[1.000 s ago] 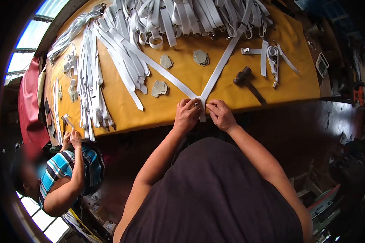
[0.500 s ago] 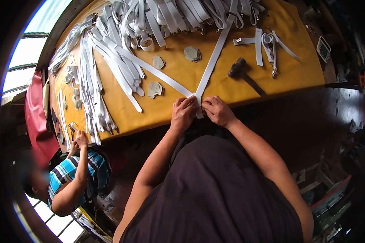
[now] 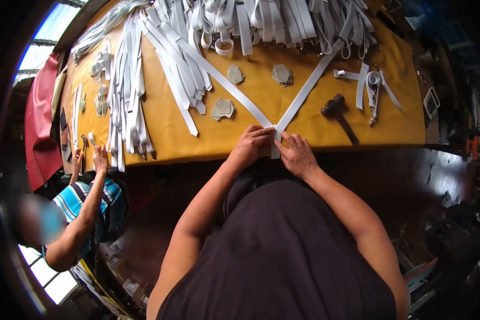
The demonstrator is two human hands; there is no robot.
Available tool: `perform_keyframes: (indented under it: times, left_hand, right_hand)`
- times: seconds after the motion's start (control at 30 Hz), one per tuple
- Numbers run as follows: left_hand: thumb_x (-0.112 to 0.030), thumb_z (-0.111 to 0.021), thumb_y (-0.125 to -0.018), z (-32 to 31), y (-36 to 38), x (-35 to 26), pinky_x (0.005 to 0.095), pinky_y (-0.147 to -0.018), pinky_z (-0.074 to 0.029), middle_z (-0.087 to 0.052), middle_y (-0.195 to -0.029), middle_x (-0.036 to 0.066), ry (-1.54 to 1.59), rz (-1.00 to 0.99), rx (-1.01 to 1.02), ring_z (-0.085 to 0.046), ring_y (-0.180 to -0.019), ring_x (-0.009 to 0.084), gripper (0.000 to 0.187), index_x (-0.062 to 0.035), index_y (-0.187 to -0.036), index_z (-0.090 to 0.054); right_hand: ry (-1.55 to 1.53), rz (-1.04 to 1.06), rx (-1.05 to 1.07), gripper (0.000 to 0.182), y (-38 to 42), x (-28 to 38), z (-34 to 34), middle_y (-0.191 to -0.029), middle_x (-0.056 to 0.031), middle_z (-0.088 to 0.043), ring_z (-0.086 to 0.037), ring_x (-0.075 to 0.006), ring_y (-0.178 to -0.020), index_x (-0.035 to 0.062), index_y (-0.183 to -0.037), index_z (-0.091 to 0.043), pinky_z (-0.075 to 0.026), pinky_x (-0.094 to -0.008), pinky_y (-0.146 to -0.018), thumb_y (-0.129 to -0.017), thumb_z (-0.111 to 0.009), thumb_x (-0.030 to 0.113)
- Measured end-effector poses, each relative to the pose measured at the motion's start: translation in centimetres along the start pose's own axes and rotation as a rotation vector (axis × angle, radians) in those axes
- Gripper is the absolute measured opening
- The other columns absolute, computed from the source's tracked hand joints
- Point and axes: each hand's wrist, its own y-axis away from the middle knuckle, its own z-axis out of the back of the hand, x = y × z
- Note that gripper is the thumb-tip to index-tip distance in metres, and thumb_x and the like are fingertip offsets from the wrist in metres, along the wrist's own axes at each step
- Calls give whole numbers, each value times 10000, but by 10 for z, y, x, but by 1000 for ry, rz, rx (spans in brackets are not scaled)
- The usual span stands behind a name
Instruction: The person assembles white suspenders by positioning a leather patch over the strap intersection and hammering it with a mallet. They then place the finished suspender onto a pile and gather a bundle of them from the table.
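Two long white straps point(image 3: 234, 88) point(image 3: 310, 84) lie in a V on the yellow table point(image 3: 240, 136), meeting at the near edge. My left hand point(image 3: 250, 145) pinches the junction of the straps from the left. My right hand point(image 3: 296, 153) presses the same junction from the right, fingers curled on the strap end that hangs over the edge. Both hands touch each other at the crossing point.
A hammer point(image 3: 338, 113) lies right of the straps. Piles of white straps point(image 3: 261, 18) point(image 3: 128, 90) cover the far and left parts. Small grey hexagon patches point(image 3: 222, 108) point(image 3: 281, 74) sit inside the V. Another person in a striped shirt point(image 3: 88, 205) works at the left end.
The view shifted slightly; my hands stay on the strap junction, fingers adjusting a little. The other person's hands have risen to the table's left edge.
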Motion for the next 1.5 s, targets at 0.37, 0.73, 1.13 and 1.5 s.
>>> perform_keyframes:
  times: [0.37, 0.73, 1.13, 1.5]
  left_hand:
    - [16, -680, -691, 4, -1, 22, 390, -884, -508, -672, -1131, 112, 99, 72, -135, -610, -1014, 317, 270, -13, -960, -691]
    - [-146, -681, -767, -7, 41, -15, 425, -943, -379, -615, -1159, 90, -170, 163, -285, -548, -1102, 267, 325, -126, -1092, -667]
    - [-201, -669, -780, -17, 40, -27, 476, -1005, -279, -501, -1298, 79, -337, 165, -137, -448, -1212, 267, 421, -211, -1199, -633]
    - [-334, -685, -789, -19, 29, -34, 473, -964, -292, -466, -1322, 79, -375, 230, -113, -433, -1199, 254, 477, -179, -1232, -600]
  right_hand:
    - [101, -1, 207, 462, -15, 8, 14, -1270, -25, -495, -493, -236, -1044, 144, -1244, -624, -442, -387, -839, -785, -673, 161]
    - [79, -7, 155, 459, -13, 7, 11, -1265, -41, -493, -489, -249, -1075, 162, -1257, -619, -434, -394, -881, -802, -677, 162]
    - [-17, -27, 116, 463, -12, 5, 7, -1290, -91, -514, -497, -286, -1107, 75, -1238, -607, -428, -414, -929, -791, -696, 160]
    - [37, -74, 91, 552, -9, 3, 0, -1371, -112, -478, -482, -295, -1127, 9, -1286, -547, -416, -404, -966, -788, -704, 186]
